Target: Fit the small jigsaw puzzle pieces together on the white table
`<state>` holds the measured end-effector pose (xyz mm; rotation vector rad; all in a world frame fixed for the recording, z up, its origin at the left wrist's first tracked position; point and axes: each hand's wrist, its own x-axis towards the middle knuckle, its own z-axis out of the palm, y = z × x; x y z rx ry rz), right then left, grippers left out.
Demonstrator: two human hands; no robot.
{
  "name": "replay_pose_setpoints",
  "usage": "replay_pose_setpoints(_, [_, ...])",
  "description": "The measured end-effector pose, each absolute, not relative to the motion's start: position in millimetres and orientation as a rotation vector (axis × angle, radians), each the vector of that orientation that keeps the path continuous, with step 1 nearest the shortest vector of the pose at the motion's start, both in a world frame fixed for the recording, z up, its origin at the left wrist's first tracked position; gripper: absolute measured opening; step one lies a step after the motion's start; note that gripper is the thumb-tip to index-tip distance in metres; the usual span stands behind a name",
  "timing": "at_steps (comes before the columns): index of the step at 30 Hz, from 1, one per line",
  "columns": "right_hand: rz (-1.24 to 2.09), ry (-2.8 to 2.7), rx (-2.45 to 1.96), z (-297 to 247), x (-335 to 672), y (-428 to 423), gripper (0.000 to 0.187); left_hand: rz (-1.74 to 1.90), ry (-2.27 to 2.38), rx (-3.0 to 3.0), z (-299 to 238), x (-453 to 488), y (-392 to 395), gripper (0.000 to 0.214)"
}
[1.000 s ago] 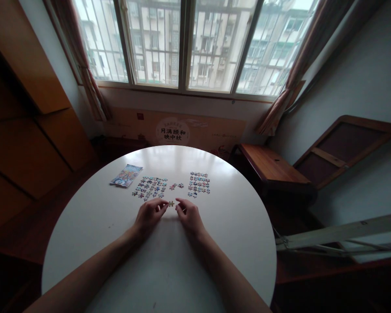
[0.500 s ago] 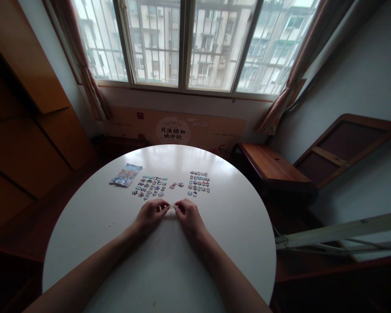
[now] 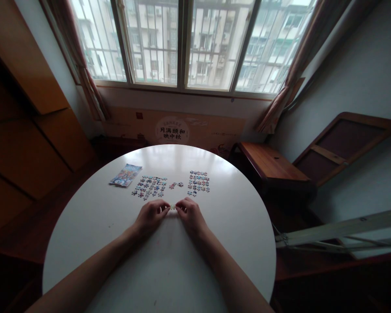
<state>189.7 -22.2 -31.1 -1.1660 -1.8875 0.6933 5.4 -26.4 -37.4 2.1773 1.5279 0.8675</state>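
Observation:
Between my two hands is a small pale jigsaw puzzle piece, or perhaps two joined; I cannot tell which. My left hand pinches its left end with thumb and forefinger. On the other end, the fingertips of my right hand are closed. Just beyond lie a few loose jigsaw pieces. Rows of colourful jigsaw pieces spread out past my left hand, and another block of pieces lies past my right hand.
A round white table carries everything. At its far left lies a colourful printed picture sheet or packet. Beyond the right edge stands a low wooden table, with a wood-framed panel against the wall. A barred window is ahead.
Both hands stay almost in place, still pinching the small piece; the right hand has shifted very slightly right. The laid-out pieces have not moved.

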Motion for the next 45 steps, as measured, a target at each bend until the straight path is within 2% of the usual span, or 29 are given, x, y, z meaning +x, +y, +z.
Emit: replay_pose_setpoints(45, [0.699,-1.936,-1.228,-29.9,188.6,-24.4,0.010,0.840,1.495,2.192,-32.3,5.3,-29.4,0.019])
